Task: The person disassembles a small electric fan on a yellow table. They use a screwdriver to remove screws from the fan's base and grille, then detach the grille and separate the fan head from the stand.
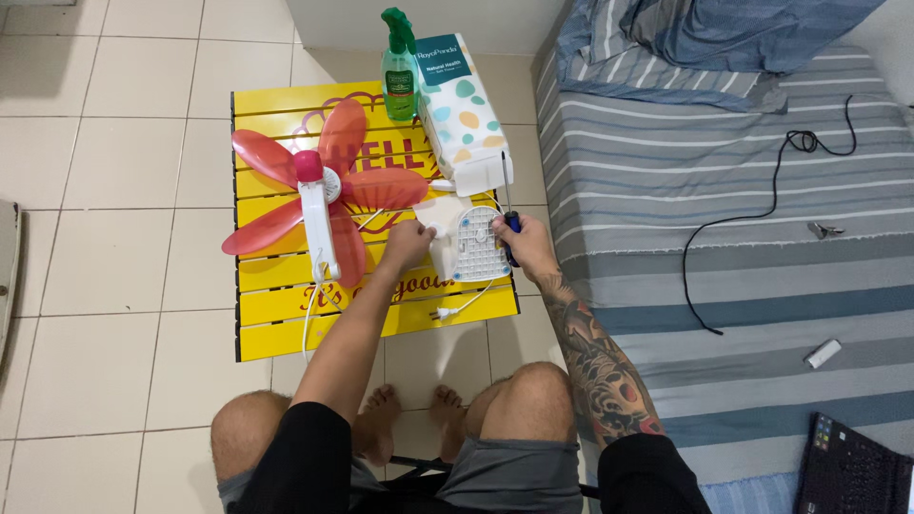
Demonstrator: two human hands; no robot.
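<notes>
The left hand (407, 243) is closed on the near-left edge of a white vented fan housing (466, 243), steadying it on the yellow slatted table (276, 324). The right hand (526, 243), on the housing's other side, is wrapped around a blue-handled screwdriver (507, 211) whose shaft points up and away from the housing. Just left of the left hand lies the pink fan blade assembly (319, 186) on its white stem. Beyond both hands stand a tissue pack (462, 105) and a green spray bottle (400, 71). The step looks like work on the housing's screws; bringing the tip down squarely into a screw head while the left hand keeps the housing from sliding seems called for.
</notes>
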